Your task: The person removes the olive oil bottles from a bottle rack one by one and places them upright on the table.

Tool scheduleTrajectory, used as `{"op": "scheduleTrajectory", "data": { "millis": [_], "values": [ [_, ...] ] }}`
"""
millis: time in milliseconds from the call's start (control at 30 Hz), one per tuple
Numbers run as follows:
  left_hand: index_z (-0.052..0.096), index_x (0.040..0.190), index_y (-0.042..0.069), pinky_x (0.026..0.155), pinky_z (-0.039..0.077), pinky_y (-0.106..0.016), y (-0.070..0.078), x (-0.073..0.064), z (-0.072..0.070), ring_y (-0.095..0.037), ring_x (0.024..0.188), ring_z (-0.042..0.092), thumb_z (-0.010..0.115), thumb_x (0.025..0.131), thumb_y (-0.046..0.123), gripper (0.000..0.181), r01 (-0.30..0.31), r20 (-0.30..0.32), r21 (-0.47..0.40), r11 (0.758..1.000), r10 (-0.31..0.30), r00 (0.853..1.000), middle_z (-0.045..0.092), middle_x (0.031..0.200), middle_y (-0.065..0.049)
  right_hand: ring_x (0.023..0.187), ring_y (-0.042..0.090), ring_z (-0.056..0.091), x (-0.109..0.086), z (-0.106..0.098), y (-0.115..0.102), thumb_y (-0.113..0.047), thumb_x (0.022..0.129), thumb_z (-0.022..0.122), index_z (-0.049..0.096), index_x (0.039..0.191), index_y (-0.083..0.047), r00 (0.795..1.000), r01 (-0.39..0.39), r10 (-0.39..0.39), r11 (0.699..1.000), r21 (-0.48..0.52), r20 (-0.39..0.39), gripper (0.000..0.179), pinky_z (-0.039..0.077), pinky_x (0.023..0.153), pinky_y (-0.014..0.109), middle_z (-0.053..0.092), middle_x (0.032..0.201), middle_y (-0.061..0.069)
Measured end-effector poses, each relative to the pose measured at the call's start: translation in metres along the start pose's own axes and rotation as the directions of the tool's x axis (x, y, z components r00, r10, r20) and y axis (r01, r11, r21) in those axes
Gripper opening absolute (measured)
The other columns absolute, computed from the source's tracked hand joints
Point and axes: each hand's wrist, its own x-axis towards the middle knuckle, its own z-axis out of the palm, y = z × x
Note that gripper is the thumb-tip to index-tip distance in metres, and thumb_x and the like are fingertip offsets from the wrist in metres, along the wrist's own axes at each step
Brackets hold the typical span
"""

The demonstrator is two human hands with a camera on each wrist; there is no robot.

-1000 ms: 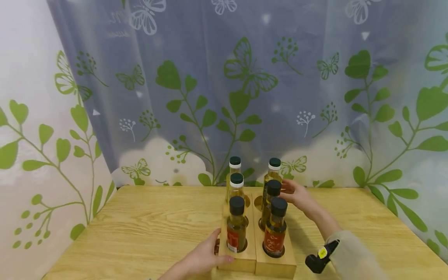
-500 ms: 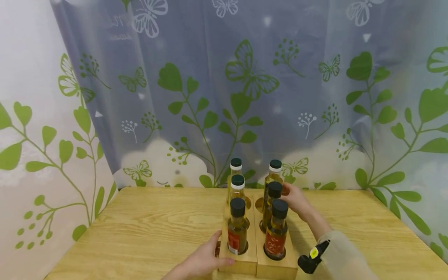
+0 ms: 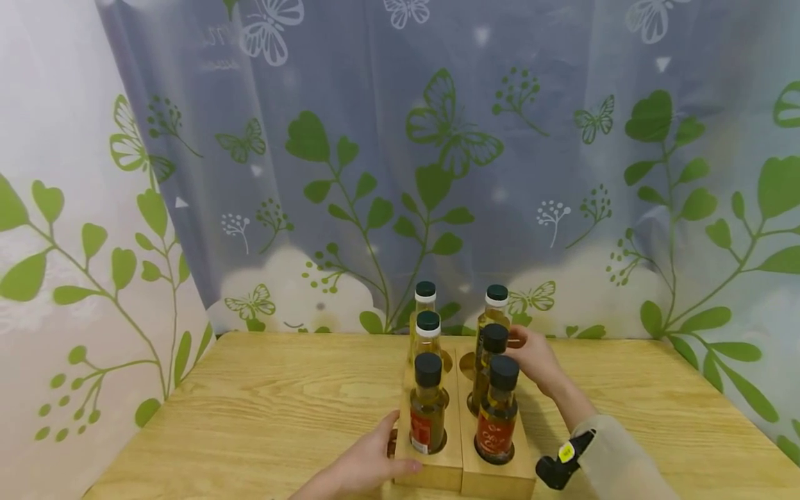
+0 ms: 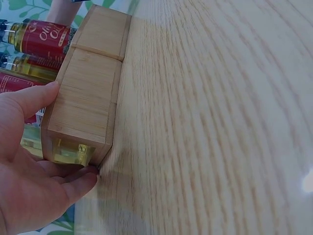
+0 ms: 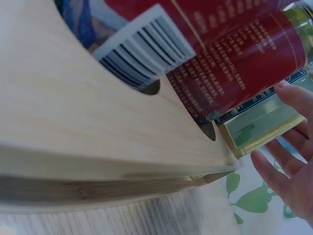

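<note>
Two wooden bottle racks (image 3: 431,474) stand side by side, filled with oil bottles. My left hand (image 3: 365,462) grips the left rack's near corner, with the thumb (image 4: 41,95) on the near upper edge and fingers (image 4: 78,186) curled round its side. My right hand (image 3: 540,361) holds the far-right oil bottle (image 3: 498,316), a dark-green-capped one, between thumb and fingers at the right rack's far end. Its lower part (image 5: 266,129) shows in the right wrist view. Red-labelled bottles (image 3: 496,430) with black caps stand nearest me, one in each rack.
Green-capped bottles (image 3: 428,332) stand behind the front one in the left rack. A black-capped bottle (image 3: 494,340) stands mid-row in the right rack. The wooden table (image 3: 300,389) spreads around them, with a leaf-and-butterfly-patterned curtain (image 3: 350,208) behind.
The head view has shifted slightly. My right wrist has moved a little to the left, the hand staying at the far-right bottle. My left hand keeps its place on the rack.
</note>
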Motion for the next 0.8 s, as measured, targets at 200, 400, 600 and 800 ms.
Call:
{"op": "scheduleTrajectory", "data": {
  "millis": [200,400,600,800],
  "values": [
    [0.012,0.142,-0.013,0.093,0.040,-0.053,0.000,-0.001,0.000,-0.041,0.118,0.045,0.071,0.083,0.022,0.091,0.009,0.000,-0.009,1.000,-0.009,1.000,0.042,0.131,-0.031,0.119,0.043,0.043,0.000,-0.005,-0.001,-0.015,0.089,0.062,0.038,0.135,0.009,0.999,-0.005,0.003,0.998,0.059,0.037,0.058,0.045,0.090,0.047,0.042,0.131,0.031],
    [0.013,0.142,-0.012,0.093,0.040,-0.054,-0.001,-0.001,0.000,-0.042,0.119,0.044,0.072,0.083,0.025,0.091,0.021,-0.003,0.011,1.000,-0.021,1.000,0.041,0.132,-0.031,0.122,0.045,0.039,0.000,-0.017,-0.008,-0.009,0.088,0.059,0.031,0.137,0.012,0.998,0.025,-0.034,0.988,0.152,0.059,0.060,0.044,0.093,0.047,0.038,0.132,0.034],
    [0.016,0.142,-0.011,0.094,0.038,-0.055,0.002,-0.001,0.001,-0.044,0.120,0.043,0.073,0.081,0.025,0.091,0.026,-0.022,0.021,0.999,-0.026,0.999,0.039,0.133,-0.033,0.119,0.045,0.043,-0.002,-0.035,-0.022,-0.010,0.090,0.060,0.018,0.142,0.012,0.998,0.025,-0.037,0.979,0.200,0.055,0.070,0.046,0.092,0.041,0.033,0.135,0.036],
    [0.017,0.142,-0.011,0.095,0.038,-0.055,0.001,-0.002,0.000,-0.043,0.120,0.043,0.074,0.080,0.025,0.091,0.018,-0.025,0.020,1.000,-0.018,1.000,0.040,0.133,-0.032,0.098,0.009,0.058,-0.005,-0.056,-0.025,-0.015,0.090,0.062,0.022,0.142,0.011,0.997,0.059,-0.070,0.977,0.206,0.045,0.070,0.047,0.090,0.037,0.035,0.134,0.033]
  ]
}}
